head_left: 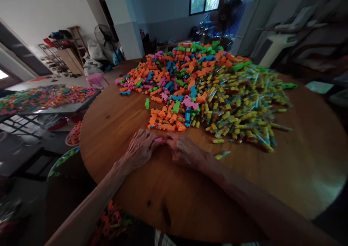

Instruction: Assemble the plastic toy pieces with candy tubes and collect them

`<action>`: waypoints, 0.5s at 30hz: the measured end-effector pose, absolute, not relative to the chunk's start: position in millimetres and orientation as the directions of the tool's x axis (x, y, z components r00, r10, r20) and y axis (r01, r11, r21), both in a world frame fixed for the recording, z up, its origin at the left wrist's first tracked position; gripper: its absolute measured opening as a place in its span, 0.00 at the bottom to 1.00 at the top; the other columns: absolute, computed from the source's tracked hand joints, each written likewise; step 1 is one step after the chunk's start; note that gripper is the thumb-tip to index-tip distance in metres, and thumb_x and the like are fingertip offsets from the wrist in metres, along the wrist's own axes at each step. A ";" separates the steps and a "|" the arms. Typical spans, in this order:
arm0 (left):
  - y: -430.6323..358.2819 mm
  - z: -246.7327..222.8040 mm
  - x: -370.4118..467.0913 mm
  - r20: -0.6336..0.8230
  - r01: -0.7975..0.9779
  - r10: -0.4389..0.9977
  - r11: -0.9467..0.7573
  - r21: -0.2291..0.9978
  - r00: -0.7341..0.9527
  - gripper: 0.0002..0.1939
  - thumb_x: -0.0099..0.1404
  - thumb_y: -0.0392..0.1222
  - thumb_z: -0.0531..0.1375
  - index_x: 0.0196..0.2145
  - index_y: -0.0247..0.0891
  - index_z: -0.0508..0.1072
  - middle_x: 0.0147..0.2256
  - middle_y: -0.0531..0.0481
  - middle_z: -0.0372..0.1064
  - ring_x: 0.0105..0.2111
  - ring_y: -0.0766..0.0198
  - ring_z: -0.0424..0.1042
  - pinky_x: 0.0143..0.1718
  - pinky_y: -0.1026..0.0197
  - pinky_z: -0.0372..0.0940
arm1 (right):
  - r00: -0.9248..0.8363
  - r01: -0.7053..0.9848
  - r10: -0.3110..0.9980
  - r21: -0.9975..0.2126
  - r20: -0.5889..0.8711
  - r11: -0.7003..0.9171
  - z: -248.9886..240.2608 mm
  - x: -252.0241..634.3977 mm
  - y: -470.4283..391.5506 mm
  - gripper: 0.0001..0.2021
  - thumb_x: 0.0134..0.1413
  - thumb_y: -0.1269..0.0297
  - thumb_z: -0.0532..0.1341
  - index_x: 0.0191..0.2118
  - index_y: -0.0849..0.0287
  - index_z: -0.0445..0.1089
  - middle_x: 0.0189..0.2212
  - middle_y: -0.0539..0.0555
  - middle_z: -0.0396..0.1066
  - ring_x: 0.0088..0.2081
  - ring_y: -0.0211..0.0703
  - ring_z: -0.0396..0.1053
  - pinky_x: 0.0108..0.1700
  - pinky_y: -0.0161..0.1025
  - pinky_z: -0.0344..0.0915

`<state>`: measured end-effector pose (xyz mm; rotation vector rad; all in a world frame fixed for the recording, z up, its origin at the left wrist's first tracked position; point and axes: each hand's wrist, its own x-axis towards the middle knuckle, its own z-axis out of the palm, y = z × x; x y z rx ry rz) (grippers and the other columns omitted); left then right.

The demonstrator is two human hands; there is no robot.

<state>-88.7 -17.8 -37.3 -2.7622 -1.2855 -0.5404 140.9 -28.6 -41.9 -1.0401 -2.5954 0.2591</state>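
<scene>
Low over the wooden table, a small pink plastic toy piece [158, 140] shows between my two hands, mostly covered by fingers. My left hand [140, 146] is closed, pinching its left end with thumb and fingertips. My right hand [185, 149] is curled shut at the other end; its fingertips meet the piece and hide what else they may hold. Just beyond the hands lies a small cluster of orange toy cars [165, 119]. A blue toy car [187, 116] stands at that cluster's right side.
A large heap of colourful toy cars [168, 72] covers the far side of the round table [108, 126]. Yellow tubes in clear wrap [239, 104] are piled at right, with one stray wrapped tube [222, 155] near my right forearm. Another toy-covered table [65, 109] stands left.
</scene>
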 end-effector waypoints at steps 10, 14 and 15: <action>-78.9 -33.8 -161.1 0.354 0.838 0.819 -0.526 0.148 0.452 0.15 0.77 0.49 0.50 0.39 0.41 0.73 0.36 0.48 0.69 0.39 0.57 0.67 0.43 0.54 0.62 | -0.502 0.817 0.830 -0.181 0.242 0.547 -4.5 196.3 -98.9 0.11 0.54 0.73 0.55 0.43 0.61 0.69 0.41 0.57 0.70 0.29 0.40 0.60 0.28 0.42 0.48; -106.7 -17.5 -194.4 0.441 0.896 0.817 -0.440 0.059 0.372 0.13 0.74 0.48 0.53 0.49 0.42 0.71 0.44 0.45 0.71 0.44 0.53 0.69 0.48 0.48 0.65 | -0.361 0.866 0.898 -0.267 0.253 0.423 -20.5 245.3 -130.0 0.13 0.52 0.73 0.56 0.44 0.61 0.70 0.46 0.60 0.70 0.32 0.42 0.65 0.32 0.41 0.53; -106.3 -12.4 -188.5 0.463 0.902 0.804 -0.432 0.023 0.373 0.14 0.73 0.48 0.54 0.51 0.43 0.70 0.46 0.43 0.71 0.45 0.51 0.69 0.49 0.46 0.65 | -0.344 0.872 0.905 -0.273 0.251 0.407 -25.4 250.7 -132.3 0.14 0.52 0.73 0.56 0.44 0.62 0.71 0.47 0.61 0.70 0.33 0.42 0.66 0.32 0.41 0.54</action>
